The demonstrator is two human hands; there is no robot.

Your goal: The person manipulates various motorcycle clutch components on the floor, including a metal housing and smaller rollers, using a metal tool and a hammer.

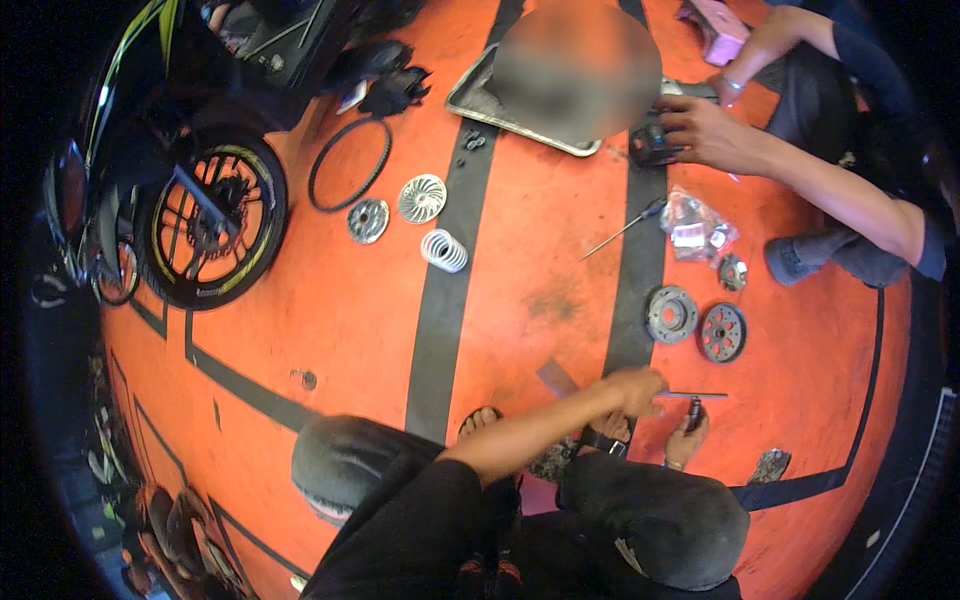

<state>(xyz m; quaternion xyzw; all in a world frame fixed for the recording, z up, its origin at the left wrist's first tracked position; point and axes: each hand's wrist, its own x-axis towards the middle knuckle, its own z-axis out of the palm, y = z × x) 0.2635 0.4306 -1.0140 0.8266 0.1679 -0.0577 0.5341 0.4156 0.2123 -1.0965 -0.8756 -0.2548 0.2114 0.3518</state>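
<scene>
I'm watching left hand (638,391) gripping thin rod (712,395), right hand (686,443) gripping dark cylindrical part (695,412); fearing rod slipping if grip loosening.

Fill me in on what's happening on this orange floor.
The camera wearer's left hand grips a thin, straight, dark rod; the right hand holds a small, dark cylindrical piece beside it, though whether the two touch is unclear. Opposite, a co-worker's hand is on a black, boxy object. Round, grey metal parts lie between them. Off to the left, a white coil spring, a silver finned metal disc and a thin black ring-shaped belt lie near a black motorcycle wheel with yellow striping.
</scene>
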